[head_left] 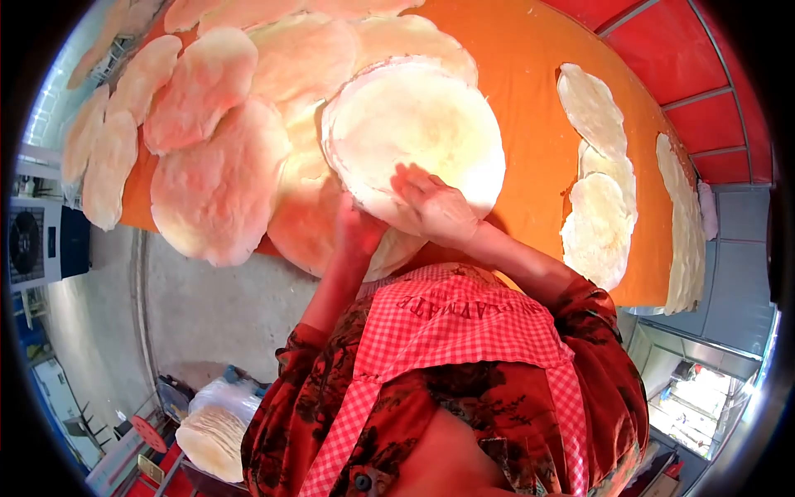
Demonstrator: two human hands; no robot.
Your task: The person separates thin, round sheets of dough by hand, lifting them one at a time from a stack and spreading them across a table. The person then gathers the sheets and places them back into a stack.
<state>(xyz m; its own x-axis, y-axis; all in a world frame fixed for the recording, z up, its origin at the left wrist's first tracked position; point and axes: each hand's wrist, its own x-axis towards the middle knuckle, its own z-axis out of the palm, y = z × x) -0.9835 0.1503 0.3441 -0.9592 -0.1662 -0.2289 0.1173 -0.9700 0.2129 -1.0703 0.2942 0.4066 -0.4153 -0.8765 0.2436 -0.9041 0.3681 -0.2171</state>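
A stack of round, pale flatbreads (414, 124) lies near the front edge of the orange-covered table, its layered rim showing on the left. My right hand (435, 205) rests on the top flatbread near its front edge, fingers stretched out. Against the stack's front-left rim is my left hand (362, 225), its thumb side by the edge. The left fingers are mostly hidden, so their grip does not show. Under and beside the stack, other flatbreads (219, 182) overlap, and some hang over the table edge.
More flatbreads (598, 228) lie on the right of the orange table cover (522, 108), with a further row (681, 224) at its right edge. Behind me on the left stands another flatbread stack (211, 443) beside clear plastic. Red panels (662, 58) border the far right.
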